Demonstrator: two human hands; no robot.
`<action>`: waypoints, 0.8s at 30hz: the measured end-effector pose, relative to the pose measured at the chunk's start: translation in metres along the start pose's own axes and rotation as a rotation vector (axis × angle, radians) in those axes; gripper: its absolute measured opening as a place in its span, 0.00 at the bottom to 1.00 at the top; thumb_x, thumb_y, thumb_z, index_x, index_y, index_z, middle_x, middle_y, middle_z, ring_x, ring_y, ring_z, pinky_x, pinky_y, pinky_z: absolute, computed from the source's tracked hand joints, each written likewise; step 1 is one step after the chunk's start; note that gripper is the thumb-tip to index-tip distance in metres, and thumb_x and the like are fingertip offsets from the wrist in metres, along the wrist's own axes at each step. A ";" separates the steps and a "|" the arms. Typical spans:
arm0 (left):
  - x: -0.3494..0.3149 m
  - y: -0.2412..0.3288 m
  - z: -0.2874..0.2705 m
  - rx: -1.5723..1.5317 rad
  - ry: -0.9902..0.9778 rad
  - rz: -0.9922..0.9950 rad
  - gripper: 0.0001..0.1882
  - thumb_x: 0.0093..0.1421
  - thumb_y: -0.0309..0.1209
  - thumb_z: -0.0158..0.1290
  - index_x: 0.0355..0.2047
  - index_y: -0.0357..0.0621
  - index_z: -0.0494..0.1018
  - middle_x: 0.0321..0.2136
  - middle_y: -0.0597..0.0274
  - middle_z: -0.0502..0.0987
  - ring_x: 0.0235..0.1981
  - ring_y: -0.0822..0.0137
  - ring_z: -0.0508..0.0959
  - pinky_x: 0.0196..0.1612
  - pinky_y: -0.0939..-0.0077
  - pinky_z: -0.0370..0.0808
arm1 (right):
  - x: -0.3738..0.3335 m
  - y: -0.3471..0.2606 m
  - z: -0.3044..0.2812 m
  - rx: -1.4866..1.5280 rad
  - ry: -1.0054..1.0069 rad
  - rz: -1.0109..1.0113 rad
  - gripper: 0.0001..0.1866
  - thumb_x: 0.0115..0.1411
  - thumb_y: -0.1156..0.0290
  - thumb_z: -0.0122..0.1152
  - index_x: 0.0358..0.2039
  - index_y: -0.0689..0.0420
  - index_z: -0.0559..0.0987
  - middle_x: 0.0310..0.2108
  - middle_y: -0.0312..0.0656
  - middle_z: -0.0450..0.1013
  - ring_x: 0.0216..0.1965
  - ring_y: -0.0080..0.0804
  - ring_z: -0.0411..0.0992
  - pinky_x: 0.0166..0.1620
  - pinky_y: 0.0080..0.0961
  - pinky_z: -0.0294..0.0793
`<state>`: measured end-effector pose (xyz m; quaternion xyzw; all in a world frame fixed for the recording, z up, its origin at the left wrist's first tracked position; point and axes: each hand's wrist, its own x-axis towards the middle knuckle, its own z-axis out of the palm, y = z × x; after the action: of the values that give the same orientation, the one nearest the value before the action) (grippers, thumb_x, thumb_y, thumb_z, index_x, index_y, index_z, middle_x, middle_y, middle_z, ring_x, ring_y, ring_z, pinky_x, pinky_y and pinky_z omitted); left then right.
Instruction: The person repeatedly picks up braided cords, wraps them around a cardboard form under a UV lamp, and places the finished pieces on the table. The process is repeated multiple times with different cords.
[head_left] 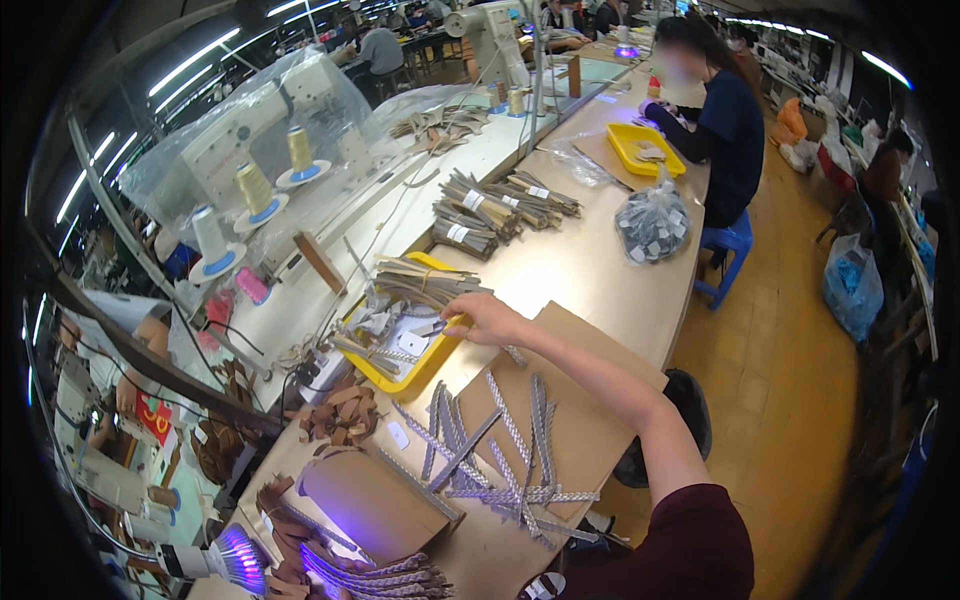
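Observation:
My right hand (484, 319) reaches over the rim of a yellow tray (402, 385), its fingers curled together. What they pinch, if anything, is too small to make out. In the tray lie grey and tan strips (425, 280), a white tag (412, 343) and crumpled scraps. Nearer me, loose braided strips (520, 460) are spread across a flat cardboard sheet (590, 365) and the tabletop. A fanned bunch of braided strips (375, 578) sits under purple light at the lower edge. My left hand does not show.
A lamp (235, 560) glows purple at lower left, beside a curved cardboard piece (370, 500) and brown strips (340, 412). Tied strip bundles (490, 210) and a bag of tagged pieces (652, 222) lie farther up. Beyond, a co-worker sits on a blue stool (728, 255).

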<state>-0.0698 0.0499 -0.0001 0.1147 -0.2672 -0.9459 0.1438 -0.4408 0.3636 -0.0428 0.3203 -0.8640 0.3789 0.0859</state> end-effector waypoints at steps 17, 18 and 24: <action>-0.007 -0.024 0.005 0.018 0.066 0.218 0.23 0.61 0.36 0.55 0.55 0.41 0.69 0.46 0.53 0.77 0.50 0.56 0.76 0.57 0.54 0.72 | -0.077 0.279 -0.188 -0.454 0.529 0.503 0.17 0.55 0.64 0.68 0.41 0.60 0.79 0.39 0.52 0.76 0.43 0.48 0.75 0.48 0.38 0.73; -0.008 -0.022 0.001 -0.017 0.083 0.244 0.23 0.61 0.36 0.55 0.55 0.41 0.69 0.47 0.53 0.77 0.50 0.56 0.76 0.58 0.54 0.72 | -0.071 0.302 -0.206 -0.596 0.617 0.387 0.18 0.55 0.64 0.68 0.42 0.61 0.78 0.40 0.52 0.76 0.45 0.50 0.74 0.49 0.39 0.72; -0.017 0.008 -0.022 0.096 0.147 0.400 0.23 0.65 0.37 0.50 0.58 0.40 0.68 0.52 0.51 0.75 0.53 0.55 0.75 0.61 0.52 0.68 | -0.050 0.433 -0.285 -0.678 0.578 0.624 0.26 0.48 0.56 0.71 0.39 0.67 0.81 0.36 0.60 0.77 0.41 0.54 0.76 0.47 0.44 0.74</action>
<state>-0.0459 0.0381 -0.0119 0.1346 -0.3182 -0.8739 0.3419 -0.6963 0.8096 -0.1232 -0.1144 -0.9329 0.1592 0.3020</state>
